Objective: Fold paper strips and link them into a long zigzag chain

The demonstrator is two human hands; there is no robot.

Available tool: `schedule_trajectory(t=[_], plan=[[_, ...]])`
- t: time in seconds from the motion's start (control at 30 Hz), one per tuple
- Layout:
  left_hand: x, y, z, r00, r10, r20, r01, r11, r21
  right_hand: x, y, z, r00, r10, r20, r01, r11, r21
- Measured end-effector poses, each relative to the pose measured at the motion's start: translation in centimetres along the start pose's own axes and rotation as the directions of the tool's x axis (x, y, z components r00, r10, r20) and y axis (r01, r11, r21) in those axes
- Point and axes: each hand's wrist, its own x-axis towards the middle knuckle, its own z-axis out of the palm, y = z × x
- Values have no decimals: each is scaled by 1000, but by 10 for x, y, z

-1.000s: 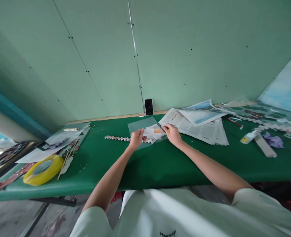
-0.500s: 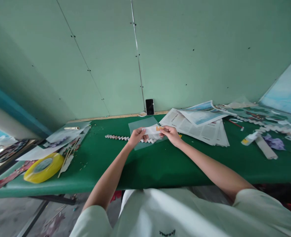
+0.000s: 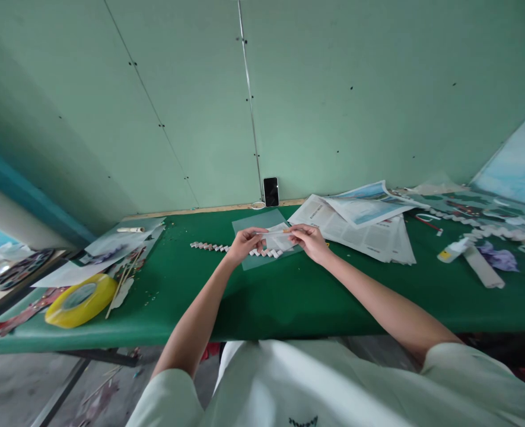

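A small piece of whitish paper point(image 3: 278, 236) is stretched between my two hands over the table. My left hand point(image 3: 245, 243) pinches its left end, and my right hand point(image 3: 309, 240) grips the right end, where a bit of orange shows. Behind and below the hands, a zigzag chain of folded paper point(image 3: 209, 246) lies on the green table, partly across a translucent sheet point(image 3: 250, 223). My left hand and the paper hide part of that chain.
Newspaper sheets point(image 3: 355, 234) lie to the right, with a glue bottle point(image 3: 452, 249) and crumpled purple paper point(image 3: 498, 257) farther out. A phone point(image 3: 271, 192) leans on the wall. At left are a yellow tape roll point(image 3: 104, 292) and thin sticks point(image 3: 124, 281).
The paper between my hands has tilted or folded, so a narrower band now faces me and less orange shows. Both hands stay in nearly the same place.
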Motion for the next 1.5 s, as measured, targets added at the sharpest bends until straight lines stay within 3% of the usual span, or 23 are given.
schedule_trajectory(t=[0.27,0.47,0.8,1.0,1.1,1.23,1.37,1.5], plan=[[-3,-2,-3,993,9,121,2,996,-90,-1,8,1,1000,5,5,-6,1000,17],[-4,-2,-4,995,-10,100,15,999,-44,3,14,2,999,-28,-46,26,999,-43],[-6,-1,-8,982,-81,173,71,996,60,0,10,-1,995,-104,6,104,984,-146],[-9,2,0,953,-135,273,172,978,-117,-5,8,0,976,-202,77,216,934,-283],[-7,-3,5,920,-224,322,269,958,-103,-8,6,0,962,-237,136,271,897,-350],[-5,-9,10,889,-244,389,319,937,-142,-11,3,-1,956,-246,161,290,881,-373],[-4,-8,13,906,-234,354,326,917,-229,-11,1,-3,953,-261,155,301,871,-388],[-5,-4,13,935,-262,238,305,938,-166,-13,-2,-3,953,-262,150,302,859,-413]])
